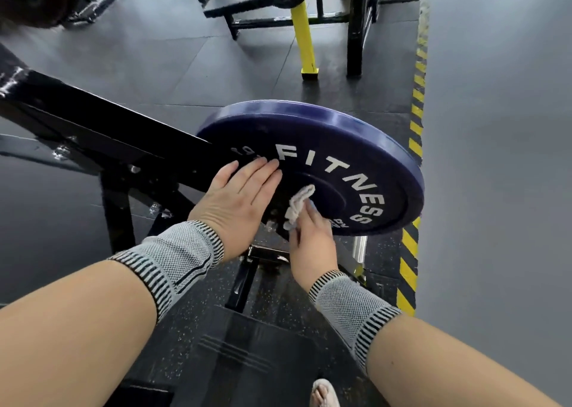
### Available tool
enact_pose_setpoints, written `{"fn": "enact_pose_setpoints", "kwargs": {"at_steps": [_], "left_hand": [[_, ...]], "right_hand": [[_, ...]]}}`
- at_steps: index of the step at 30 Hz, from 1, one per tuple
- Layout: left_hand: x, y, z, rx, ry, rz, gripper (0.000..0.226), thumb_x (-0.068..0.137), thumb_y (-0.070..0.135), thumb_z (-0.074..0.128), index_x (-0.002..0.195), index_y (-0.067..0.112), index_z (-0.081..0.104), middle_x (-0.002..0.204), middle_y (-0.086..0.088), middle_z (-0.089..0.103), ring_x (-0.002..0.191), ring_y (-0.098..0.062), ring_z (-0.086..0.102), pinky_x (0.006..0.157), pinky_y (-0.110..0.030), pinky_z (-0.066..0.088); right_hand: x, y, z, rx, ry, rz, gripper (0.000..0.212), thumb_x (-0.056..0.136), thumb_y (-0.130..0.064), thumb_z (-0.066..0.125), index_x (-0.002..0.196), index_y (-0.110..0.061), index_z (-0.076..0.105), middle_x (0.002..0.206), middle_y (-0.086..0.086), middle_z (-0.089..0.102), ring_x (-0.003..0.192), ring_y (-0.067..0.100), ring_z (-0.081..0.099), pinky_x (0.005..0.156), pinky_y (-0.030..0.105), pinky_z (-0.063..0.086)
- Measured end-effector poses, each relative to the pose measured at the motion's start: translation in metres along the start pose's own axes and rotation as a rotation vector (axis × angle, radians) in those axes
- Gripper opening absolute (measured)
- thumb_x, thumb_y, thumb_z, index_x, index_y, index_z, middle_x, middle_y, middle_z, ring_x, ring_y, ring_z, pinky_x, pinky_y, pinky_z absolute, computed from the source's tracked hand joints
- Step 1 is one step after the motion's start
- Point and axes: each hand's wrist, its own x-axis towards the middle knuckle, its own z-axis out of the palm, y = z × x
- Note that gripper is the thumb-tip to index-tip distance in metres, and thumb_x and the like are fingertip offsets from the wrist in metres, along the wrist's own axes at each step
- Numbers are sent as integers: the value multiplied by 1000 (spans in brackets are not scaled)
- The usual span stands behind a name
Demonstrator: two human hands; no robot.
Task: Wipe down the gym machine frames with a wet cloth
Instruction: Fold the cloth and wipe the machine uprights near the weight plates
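Head view, looking down over both forearms. The person's right hand holds a small white cloth, its fingers curled round the bunched fabric and pressing it against the dark recessed centre of a blue weight plate lettered "FITNESS". The cloth lies ahead of and slightly above the right knuckles, touching the plate near its hub; its free end points up and to the right, toward the lettering.

The left hand lies flat, fingers straight and together, fingertips on the plate's left face just beside the letter F, apparently steadying the plate. The two hands are near each other, with the cloth between them and closer to the right.

The plate sits edge-on at a tilt on the end of a black machine arm, whose long axis runs from upper left down toward the hub. That arm lies directly left of the cloth, passing behind the left hand, so the left hand is nearer to it, although the cloth is in the right.

Judgement: a wipe along the frame would call for the right hand to carry the cloth leftward across or under the left hand, following the arm's slope.

Beyond stand a yellow post and a striped floor edge.
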Motion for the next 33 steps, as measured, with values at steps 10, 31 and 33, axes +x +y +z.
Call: {"fn": "enact_pose_setpoints", "kwargs": {"at_steps": [10,31,33], "left_hand": [[-20,57,1,-415,277,-682,86,67,-7,60,147,12,33,158,-9,18,146,-27,10,115,-53,14],[-31,128,44,-1270,109,-944,67,95,4,41,154,15,13,161,2,15,144,-13,25,114,-20,18],[-32,131,43,-1313,125,-909,66,93,3,42,153,16,17,159,2,20,142,-15,30,113,-22,23]], "right_hand": [[6,18,-79,-184,-175,-469,36,85,-7,62,118,-21,55,95,-7,61,82,10,53,74,24,48],[36,-49,-43,-1710,-343,-1446,46,100,-30,32,135,-7,51,152,23,26,141,41,13,116,50,7],[34,-31,-57,-1793,-382,-1435,48,100,-30,33,139,-3,45,154,24,20,142,42,7,115,53,2]]}}
